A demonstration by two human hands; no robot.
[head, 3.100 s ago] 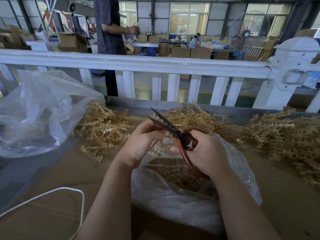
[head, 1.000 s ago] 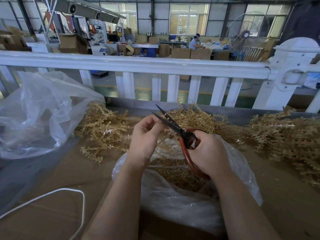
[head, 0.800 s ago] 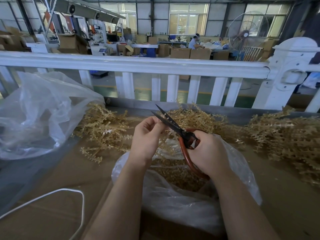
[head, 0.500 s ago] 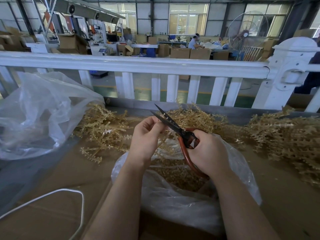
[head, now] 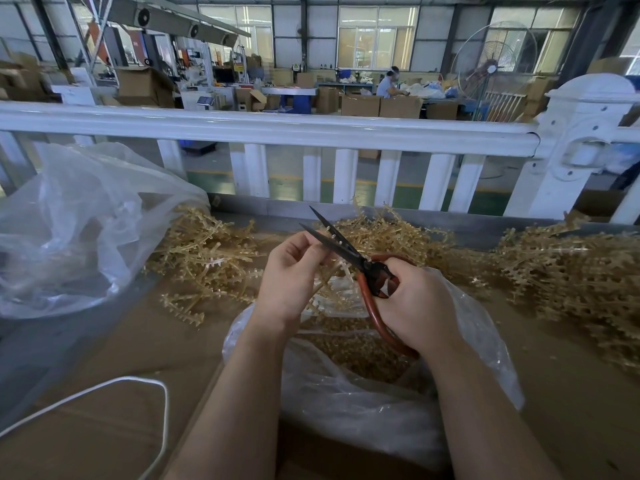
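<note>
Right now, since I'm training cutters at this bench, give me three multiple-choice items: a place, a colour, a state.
1. Where is the bag of cut pieces? A on the railing; B under the scissors; C on the floor.
2. The scissors' handles are: A blue; B white; C red-brown.
3. The blades are: A open; B shut; C taped.
B, it lies under the left hand and right hand; C, red-brown loops in the right hand's grip; A, tips apart by the tan strip the left hand pinches.

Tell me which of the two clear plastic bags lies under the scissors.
The middle bag, its mouth open beneath the scissors and showing small tan pieces; the other bag sits far left.
</note>
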